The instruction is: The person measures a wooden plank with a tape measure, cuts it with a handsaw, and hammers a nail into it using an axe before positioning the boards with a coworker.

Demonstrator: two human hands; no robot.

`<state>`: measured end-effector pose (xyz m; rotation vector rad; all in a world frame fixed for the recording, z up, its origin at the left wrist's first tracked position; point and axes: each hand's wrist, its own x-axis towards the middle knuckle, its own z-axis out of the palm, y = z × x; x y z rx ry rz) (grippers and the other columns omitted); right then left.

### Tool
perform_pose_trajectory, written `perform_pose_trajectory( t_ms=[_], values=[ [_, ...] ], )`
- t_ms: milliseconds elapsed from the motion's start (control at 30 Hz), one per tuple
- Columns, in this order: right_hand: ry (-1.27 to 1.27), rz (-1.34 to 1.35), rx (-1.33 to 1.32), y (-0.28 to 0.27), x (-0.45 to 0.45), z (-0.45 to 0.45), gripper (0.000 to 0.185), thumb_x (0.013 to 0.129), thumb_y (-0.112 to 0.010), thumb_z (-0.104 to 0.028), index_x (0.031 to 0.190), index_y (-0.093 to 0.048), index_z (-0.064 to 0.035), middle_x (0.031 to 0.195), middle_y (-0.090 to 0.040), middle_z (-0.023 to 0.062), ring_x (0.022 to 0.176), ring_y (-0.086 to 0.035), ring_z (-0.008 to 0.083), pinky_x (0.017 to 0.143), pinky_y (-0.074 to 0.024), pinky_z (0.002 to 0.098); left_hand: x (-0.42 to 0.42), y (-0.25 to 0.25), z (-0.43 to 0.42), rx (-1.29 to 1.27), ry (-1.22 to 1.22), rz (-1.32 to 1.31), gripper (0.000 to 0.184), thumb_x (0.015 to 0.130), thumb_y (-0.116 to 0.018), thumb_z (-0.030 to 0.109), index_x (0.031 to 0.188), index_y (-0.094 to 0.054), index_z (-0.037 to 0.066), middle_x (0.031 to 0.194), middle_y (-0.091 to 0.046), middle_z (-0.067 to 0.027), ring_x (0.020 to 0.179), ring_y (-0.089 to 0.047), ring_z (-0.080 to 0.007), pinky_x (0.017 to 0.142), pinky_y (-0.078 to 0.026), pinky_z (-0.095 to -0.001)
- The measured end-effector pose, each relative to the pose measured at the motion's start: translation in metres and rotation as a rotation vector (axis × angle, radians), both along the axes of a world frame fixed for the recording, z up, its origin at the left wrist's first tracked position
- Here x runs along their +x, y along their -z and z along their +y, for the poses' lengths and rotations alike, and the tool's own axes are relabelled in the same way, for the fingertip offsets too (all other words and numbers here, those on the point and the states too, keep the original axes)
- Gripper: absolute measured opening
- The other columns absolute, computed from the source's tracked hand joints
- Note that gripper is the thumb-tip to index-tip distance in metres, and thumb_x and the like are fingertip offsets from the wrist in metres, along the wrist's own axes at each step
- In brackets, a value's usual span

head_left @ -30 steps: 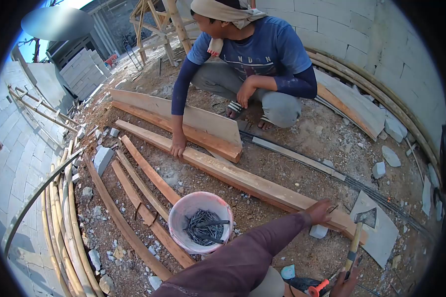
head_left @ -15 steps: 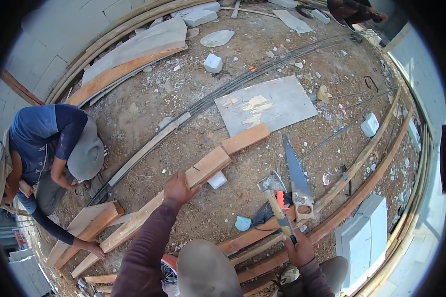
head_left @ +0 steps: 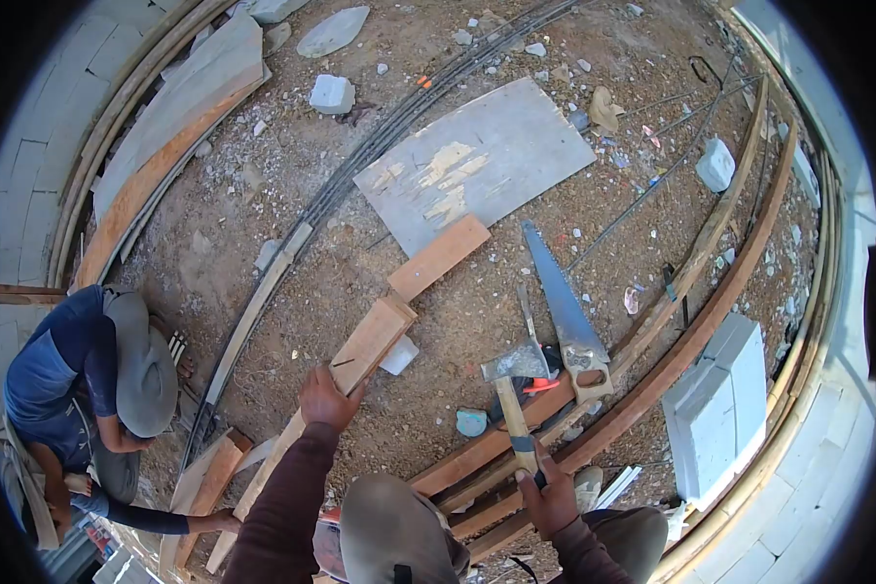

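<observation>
My left hand point(head_left: 331, 397) is closed over a long wooden beam point(head_left: 362, 352) that slants across the ground, with a dark line or cut near its far end. In my right hand point(head_left: 549, 494) is a hammer point(head_left: 522, 428), gripped by its wooden handle; its metal head points away from me. A short wood block point(head_left: 440, 257) lies just beyond the beam's end. To the right of the hammer head rests a handsaw point(head_left: 565, 297). A co-worker's hand point(head_left: 219, 523) touches the near end of the beam.
The co-worker point(head_left: 68, 380) crouches at the left. A worn board point(head_left: 535, 146) and steel bars point(head_left: 360, 156) lie ahead. Long timbers point(head_left: 691, 341) curve along the right, beside white blocks point(head_left: 715, 414). Another wood piece point(head_left: 209, 482) lies near the co-worker's hand.
My view has tilted downward and turned a little. The hammer has shifted and its head shows more clearly. My left hand stays on the beam, and the co-worker leans in at its near end.
</observation>
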<state>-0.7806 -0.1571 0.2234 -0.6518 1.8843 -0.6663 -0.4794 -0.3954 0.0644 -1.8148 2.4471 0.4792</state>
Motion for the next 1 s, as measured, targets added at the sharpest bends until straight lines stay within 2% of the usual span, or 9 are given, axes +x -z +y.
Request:
perform_pose_trajectory(
  t_ms=[100, 300, 333, 433, 533, 667, 867, 967, 1000],
  values=[
    [-0.108, 0.084, -0.010, -0.002, 0.001, -0.013, 0.059, 0.094, -0.065, -0.018, 0.147, -0.043, -0.0029, 0.095, -0.070, 0.0196, 0.084, -0.072, 0.0314, 0.074, -0.0552, 0.0387, -0.001, -0.002, -0.003, 0.045, -0.020, 0.014, 0.062, 0.072, -0.084, 0.045, 0.105, -0.054, 0.001, 0.099, -0.060, -0.0182, 0.095, -0.061, -0.0389, 0.082, -0.050, -0.0504],
    [-0.296, 0.159, 0.038, 0.019, 0.002, -0.051, 0.048, 0.095, -0.064, -0.017, 0.137, -0.049, -0.0007, 0.100, -0.069, 0.0236, 0.088, -0.069, 0.0420, 0.077, -0.0545, 0.0446, 0.002, -0.006, -0.005, 0.072, -0.054, 0.080, 0.062, 0.073, -0.083, 0.046, 0.108, -0.054, 0.003, 0.102, -0.061, -0.0181, 0.097, -0.063, -0.0378, 0.085, -0.050, -0.0506],
    [-0.324, 0.222, -0.095, 0.019, 0.004, -0.056, 0.045, 0.095, -0.065, -0.018, 0.134, -0.050, -0.0008, 0.098, -0.069, 0.0236, 0.086, -0.067, 0.0449, 0.075, -0.0535, 0.0470, 0.002, -0.006, -0.006, 0.076, -0.060, 0.077, 0.062, 0.073, -0.082, 0.046, 0.108, -0.054, 0.003, 0.103, -0.061, -0.0180, 0.098, -0.063, -0.0376, 0.086, -0.050, -0.0498],
    [-0.383, 0.333, -0.395, 0.027, 0.011, -0.071, 0.044, 0.095, -0.064, -0.019, 0.134, -0.050, -0.0013, 0.093, -0.069, 0.0230, 0.085, -0.067, 0.0458, 0.072, -0.0525, 0.0487, 0.004, -0.011, -0.005, 0.097, -0.073, 0.075, 0.063, 0.075, -0.080, 0.048, 0.110, -0.054, 0.003, 0.106, -0.062, -0.0178, 0.103, -0.063, -0.0367, 0.089, -0.051, -0.0477],
    [-0.631, 0.413, -0.268, 0.011, 0.018, -0.093, 0.044, 0.097, -0.061, -0.018, 0.137, -0.049, -0.0015, 0.098, -0.068, 0.0256, 0.087, -0.066, 0.0463, 0.072, -0.0523, 0.0492, 0.004, -0.013, -0.004, 0.097, -0.071, 0.093, 0.063, 0.077, -0.077, 0.050, 0.112, -0.055, 0.003, 0.109, -0.063, -0.0176, 0.107, -0.063, -0.0355, 0.091, -0.051, -0.0463],
    [-0.753, 0.400, -0.336, -0.010, 0.036, -0.116, 0.043, 0.100, -0.056, -0.017, 0.139, -0.047, -0.0027, 0.102, -0.068, 0.0266, 0.088, -0.066, 0.0461, 0.074, -0.0523, 0.0490, 0.009, -0.016, -0.001, 0.053, -0.066, 0.134, 0.063, 0.078, -0.076, 0.050, 0.113, -0.055, 0.003, 0.113, -0.063, -0.0175, 0.110, -0.062, -0.0344, 0.093, -0.051, -0.0454],
    [-0.810, 0.423, -0.475, -0.027, 0.073, -0.148, 0.038, 0.102, -0.054, -0.016, 0.137, -0.049, -0.0027, 0.095, -0.067, 0.0264, 0.087, -0.065, 0.0485, 0.072, -0.0513, 0.0489, 0.011, -0.013, 0.001, 0.076, -0.061, 0.137, 0.063, 0.078, -0.076, 0.049, 0.115, -0.055, 0.002, 0.115, -0.062, -0.0165, 0.113, -0.062, -0.0331, 0.096, -0.050, -0.0443],
    [-0.951, 0.519, -0.059, -0.027, 0.073, -0.155, 0.039, 0.102, -0.054, -0.017, 0.138, -0.048, -0.0016, 0.093, -0.068, 0.0259, 0.082, -0.063, 0.0507, 0.069, -0.0508, 0.0506, 0.012, -0.013, 0.000, 0.076, -0.057, 0.130, 0.064, 0.078, -0.076, 0.049, 0.116, -0.055, 0.001, 0.115, -0.062, -0.0166, 0.113, -0.061, -0.0330, 0.097, -0.049, -0.0439],
    [-0.941, 0.496, -0.120, -0.031, 0.073, -0.156, 0.039, 0.102, -0.053, -0.018, 0.138, -0.048, -0.0009, 0.090, -0.067, 0.0244, 0.078, -0.064, 0.0481, 0.067, -0.0507, 0.0496, 0.012, -0.014, 0.000, 0.076, -0.053, 0.127, 0.064, 0.079, -0.076, 0.049, 0.116, -0.055, 0.001, 0.116, -0.062, -0.0167, 0.114, -0.061, -0.0330, 0.097, -0.049, -0.0438]
  ],
)
